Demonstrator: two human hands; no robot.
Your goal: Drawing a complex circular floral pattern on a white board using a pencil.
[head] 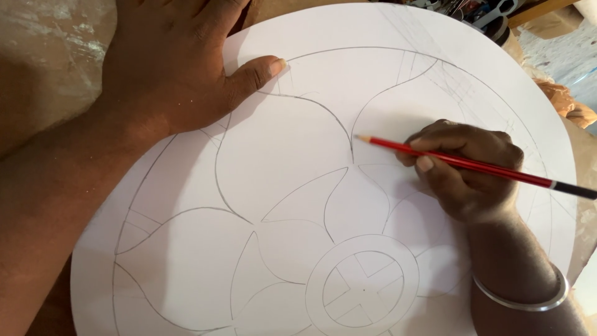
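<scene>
A large round white sheet (pixel 298 162) fills most of the view, covered with pencilled curved petal shapes, an outer ring and a small circle with a cross near the bottom. My right hand (pixel 467 174) grips a red pencil (pixel 472 163), whose tip rests on the sheet near the point where two curved lines meet. A silver bangle (pixel 521 303) sits on my right wrist. My left hand (pixel 180 62) lies flat on the sheet's upper left edge, thumb stretched along the outer ring line.
A brown surface (pixel 50 56) with pale smears lies under the sheet at upper left. Scissors and other small items (pixel 491 12) sit beyond the sheet's top right edge, next to brown crumpled material (pixel 566 102).
</scene>
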